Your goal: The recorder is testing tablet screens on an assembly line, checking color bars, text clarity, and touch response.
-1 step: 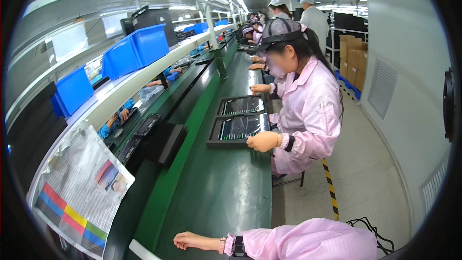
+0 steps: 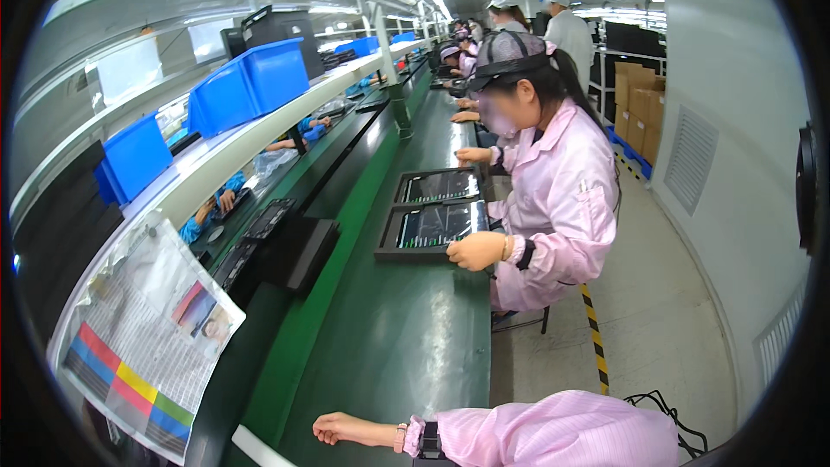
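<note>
Lower centre of frame: one hand (image 2: 333, 428) on a pink sleeve, loosely curled, holding nothing, resting on green conveyor belt (image 2: 406, 337); can't tell which hand. Mid-frame a co-worker's hand (image 2: 474, 251) grips a tablet tray (image 2: 432, 229). Blue bins (image 2: 251, 86) upper left

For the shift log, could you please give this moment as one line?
right hand: curled on green belt | left hand: unseen | co-worker: hands on dark tablet

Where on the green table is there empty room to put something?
The green belt is bare between the person's hand at the near end and the co-worker's two black trays. It is crowded farther up, by the trays and the black boxes on the left.
</note>
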Available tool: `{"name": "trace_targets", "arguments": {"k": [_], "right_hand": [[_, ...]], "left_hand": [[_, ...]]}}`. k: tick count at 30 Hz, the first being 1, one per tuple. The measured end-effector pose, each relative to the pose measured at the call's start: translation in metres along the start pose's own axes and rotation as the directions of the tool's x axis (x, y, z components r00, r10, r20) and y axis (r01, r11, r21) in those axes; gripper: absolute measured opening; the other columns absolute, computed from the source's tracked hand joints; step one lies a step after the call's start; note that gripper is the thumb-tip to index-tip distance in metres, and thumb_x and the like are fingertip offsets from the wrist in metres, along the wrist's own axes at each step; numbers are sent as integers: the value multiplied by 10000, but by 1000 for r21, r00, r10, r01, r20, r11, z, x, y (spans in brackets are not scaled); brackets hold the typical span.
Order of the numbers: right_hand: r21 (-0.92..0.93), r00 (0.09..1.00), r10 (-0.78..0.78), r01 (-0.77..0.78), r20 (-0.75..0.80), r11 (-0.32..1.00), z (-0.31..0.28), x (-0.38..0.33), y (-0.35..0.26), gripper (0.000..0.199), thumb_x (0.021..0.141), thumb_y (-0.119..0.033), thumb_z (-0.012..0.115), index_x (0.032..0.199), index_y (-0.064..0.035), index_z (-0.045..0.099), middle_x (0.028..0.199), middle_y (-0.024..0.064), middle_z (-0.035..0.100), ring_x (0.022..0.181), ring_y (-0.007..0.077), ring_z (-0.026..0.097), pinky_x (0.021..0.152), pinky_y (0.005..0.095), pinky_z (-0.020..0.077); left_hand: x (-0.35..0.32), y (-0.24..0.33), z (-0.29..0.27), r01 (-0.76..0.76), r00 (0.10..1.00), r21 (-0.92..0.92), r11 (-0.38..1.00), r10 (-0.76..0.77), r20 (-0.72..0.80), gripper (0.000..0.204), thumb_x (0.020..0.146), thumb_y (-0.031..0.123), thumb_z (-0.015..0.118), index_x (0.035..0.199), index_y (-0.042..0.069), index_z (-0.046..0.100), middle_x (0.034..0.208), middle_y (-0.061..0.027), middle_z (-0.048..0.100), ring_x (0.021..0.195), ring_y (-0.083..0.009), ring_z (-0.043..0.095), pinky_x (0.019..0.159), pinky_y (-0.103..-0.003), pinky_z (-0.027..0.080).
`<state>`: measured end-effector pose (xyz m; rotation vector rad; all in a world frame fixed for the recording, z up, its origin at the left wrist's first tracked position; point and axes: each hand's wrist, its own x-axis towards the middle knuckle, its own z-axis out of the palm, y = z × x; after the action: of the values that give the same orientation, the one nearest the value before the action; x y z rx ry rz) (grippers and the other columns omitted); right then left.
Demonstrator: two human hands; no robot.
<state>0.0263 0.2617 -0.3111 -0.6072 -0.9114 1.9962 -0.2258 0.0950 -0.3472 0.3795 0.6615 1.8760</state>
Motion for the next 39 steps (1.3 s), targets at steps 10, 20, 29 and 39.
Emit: {"name": "trace_targets", "arguments": {"k": [10,20,29,39], "right_hand": [[0,999,24,-24,35,1000,3,2,7,220,936,-241,460,856,-51,541,754,2,514,672,73,461,650,212,414],[7,1000,18,-19,23,1000,4,-1,9,215,929,-226,451,844,-52,543,749,4,518,663,79,467,645,211,420],[5,1000,20,-20,22,1000,1,-1,7,219,926,-232,463,848,-44,545,747,12,521,666,87,477,656,213,428],[30,998,19,-21,63,999,0,0,7,202,932,-218,467,878,-43,551,782,14,527,697,83,481,675,214,427]], "left_hand": [[-16,13,-18,-11,998,35,999,13,-61,239,843,142,511,1037,7,553,1034,-159,586,927,-259,535,836,-357,409],[-4,5,-1,6,1000,41,999,-5,-25,251,852,142,499,1054,-1,543,1038,-161,582,916,-256,535,830,-353,413],[2,12,14,-2,1000,52,999,3,-10,261,861,143,488,1069,-8,533,1041,-163,579,906,-253,535,826,-349,416],[5,19,29,-33,999,42,999,34,-14,273,870,144,477,1086,-16,523,1045,-166,575,895,-250,535,821,-345,420]]}}
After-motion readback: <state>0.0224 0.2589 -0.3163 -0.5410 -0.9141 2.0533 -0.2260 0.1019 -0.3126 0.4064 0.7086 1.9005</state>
